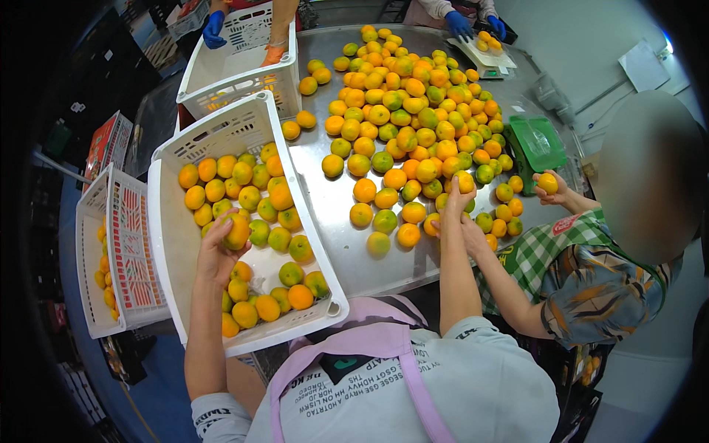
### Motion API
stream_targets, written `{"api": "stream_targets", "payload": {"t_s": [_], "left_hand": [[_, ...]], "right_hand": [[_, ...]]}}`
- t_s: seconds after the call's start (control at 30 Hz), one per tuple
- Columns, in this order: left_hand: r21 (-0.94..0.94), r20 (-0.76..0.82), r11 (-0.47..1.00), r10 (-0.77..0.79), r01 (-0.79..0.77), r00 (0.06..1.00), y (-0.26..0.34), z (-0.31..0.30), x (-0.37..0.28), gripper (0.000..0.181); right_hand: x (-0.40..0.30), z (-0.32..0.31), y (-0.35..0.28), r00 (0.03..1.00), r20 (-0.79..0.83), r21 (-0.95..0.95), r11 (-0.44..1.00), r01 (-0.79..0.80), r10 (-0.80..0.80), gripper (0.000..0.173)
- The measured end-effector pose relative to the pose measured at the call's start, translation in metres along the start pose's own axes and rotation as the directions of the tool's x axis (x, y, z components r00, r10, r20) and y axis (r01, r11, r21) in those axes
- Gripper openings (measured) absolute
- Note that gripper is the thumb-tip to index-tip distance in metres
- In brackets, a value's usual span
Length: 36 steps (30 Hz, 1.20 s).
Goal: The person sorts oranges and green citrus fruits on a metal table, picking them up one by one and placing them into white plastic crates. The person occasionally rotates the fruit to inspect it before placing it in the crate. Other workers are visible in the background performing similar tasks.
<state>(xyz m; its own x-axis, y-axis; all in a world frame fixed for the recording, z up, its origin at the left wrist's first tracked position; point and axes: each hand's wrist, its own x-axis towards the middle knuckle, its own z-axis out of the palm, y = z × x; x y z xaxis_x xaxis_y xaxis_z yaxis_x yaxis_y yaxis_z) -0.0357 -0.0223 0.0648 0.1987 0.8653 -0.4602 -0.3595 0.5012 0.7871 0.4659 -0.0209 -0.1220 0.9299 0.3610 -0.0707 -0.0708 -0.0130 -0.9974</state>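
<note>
My left hand (219, 249) holds an orange-yellow mandarin (237, 231) over a white plastic crate (307, 243). Many yellow, orange and green mandarins (267, 308) lie in that crate, with part of its white bottom showing. To the right, my right hand (462, 200) reaches over the steel table, its fingers around another mandarin (464, 181) at the near edge of a large pile of mandarins (410, 138). Just below it, a co-worker's hand (471, 235) is beside my forearm, near a mandarin (431, 224) on the table.
The steel table (332, 260) carries the pile, a green plastic container (537, 144) and a scale (487, 63) with mandarins. A co-worker in a checked apron (532, 249) stands close on the right. Gloved hands (458, 25) are at the far side. More white crates (188, 91) stand left.
</note>
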Motion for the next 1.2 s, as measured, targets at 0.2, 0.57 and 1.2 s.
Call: {"api": "stream_targets", "payload": {"t_s": [0.2, 0.57, 1.2], "left_hand": [[-0.037, 0.040, 0.998, 0.054, -0.053, 0.998, 0.003, 0.005, 0.003, 0.041], [-0.112, 0.128, 0.987, -0.098, 0.113, 0.987, 0.005, 0.012, 0.001, 0.059], [0.151, 0.087, 0.977, -0.165, 0.151, 0.982, -0.009, 0.013, -0.003, 0.074]], "right_hand": [[0.017, -0.008, 0.005, 0.960, 0.076, -0.422, 0.864, 0.275, -0.269, 0.063], [-0.070, 0.036, -0.078, 0.762, 0.529, -0.020, 0.892, 0.452, -0.374, 0.026], [-0.312, 0.124, -0.190, -0.366, 0.877, 0.468, 0.729, 0.499, -0.312, 0.064]]}}
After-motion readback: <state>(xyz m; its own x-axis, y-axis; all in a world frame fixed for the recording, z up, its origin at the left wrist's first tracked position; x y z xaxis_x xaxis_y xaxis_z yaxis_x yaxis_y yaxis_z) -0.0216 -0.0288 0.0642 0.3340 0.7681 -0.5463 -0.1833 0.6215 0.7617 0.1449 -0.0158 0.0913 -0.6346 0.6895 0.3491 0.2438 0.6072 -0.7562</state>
